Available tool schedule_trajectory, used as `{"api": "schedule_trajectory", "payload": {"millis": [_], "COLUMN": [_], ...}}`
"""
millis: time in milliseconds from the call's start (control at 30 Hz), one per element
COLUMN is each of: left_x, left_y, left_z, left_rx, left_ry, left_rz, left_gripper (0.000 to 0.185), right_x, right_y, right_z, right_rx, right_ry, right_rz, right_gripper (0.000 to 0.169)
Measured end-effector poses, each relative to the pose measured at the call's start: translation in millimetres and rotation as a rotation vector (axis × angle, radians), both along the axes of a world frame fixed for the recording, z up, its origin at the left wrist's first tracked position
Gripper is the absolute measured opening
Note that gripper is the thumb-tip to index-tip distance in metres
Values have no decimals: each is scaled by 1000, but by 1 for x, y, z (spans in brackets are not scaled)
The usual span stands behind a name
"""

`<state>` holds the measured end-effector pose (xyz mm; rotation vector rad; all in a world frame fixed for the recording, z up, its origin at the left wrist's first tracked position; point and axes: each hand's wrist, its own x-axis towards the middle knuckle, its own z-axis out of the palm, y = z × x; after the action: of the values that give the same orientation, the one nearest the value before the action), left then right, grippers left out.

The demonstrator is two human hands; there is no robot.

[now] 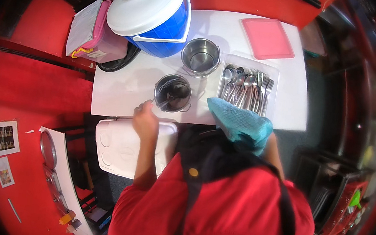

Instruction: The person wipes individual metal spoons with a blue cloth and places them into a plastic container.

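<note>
My left hand (pixel 145 118) is at the near left rim of a small stainless-steel pail (pixel 156 88), fingers closed against its edge. Inside that pail lie several metal utensils (pixel 175 93), blurred and in shadow. A teal cloth (pixel 242 121) covers my right hand, which holds it over the table's front edge; the fingers are hidden. Just beyond the cloth, a clear plastic container (pixel 273 88) holds many spoons (pixel 236 78) and forks (pixel 265 82), handles towards me. A second steel pail (pixel 201 55), with no contents visible, stands between the first one and the container.
The white table (pixel 125 93) carries a blue bucket with a white lid (pixel 147 10) and a pink-lidded bin (pixel 109 47) at back left. A pink lid (pixel 268 38) lies at back right. Below the front edge sits a white cooler (pixel 116 147). A red wall (pixel 33 80) rises at left.
</note>
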<state>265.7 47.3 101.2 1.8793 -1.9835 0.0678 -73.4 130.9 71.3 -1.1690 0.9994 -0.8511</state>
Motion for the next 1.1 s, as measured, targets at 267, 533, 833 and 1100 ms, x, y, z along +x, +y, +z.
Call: {"api": "schedule_trajectory", "payload": {"millis": [267, 533, 833, 1100], "left_x": [24, -26, -80, -76], "left_y": [6, 14, 48, 48], "left_z": [-31, 17, 41, 61], "left_rx": [-165, 375, 560, 573], "left_ry": [22, 1225, 1140, 1106], "left_rz": [-182, -27, -301, -349], "left_gripper": [30, 18, 10, 14], "right_x": [-4, 33, 87, 68], "right_y": [-3, -27, -71, -74], "right_z": [-20, -10, 68, 90], "right_rx": [128, 331, -273, -434], "right_ry": [-75, -92, -165, 95], "right_rz": [-65, -230, -528, -620], "right_gripper": [50, 51, 28, 22]}}
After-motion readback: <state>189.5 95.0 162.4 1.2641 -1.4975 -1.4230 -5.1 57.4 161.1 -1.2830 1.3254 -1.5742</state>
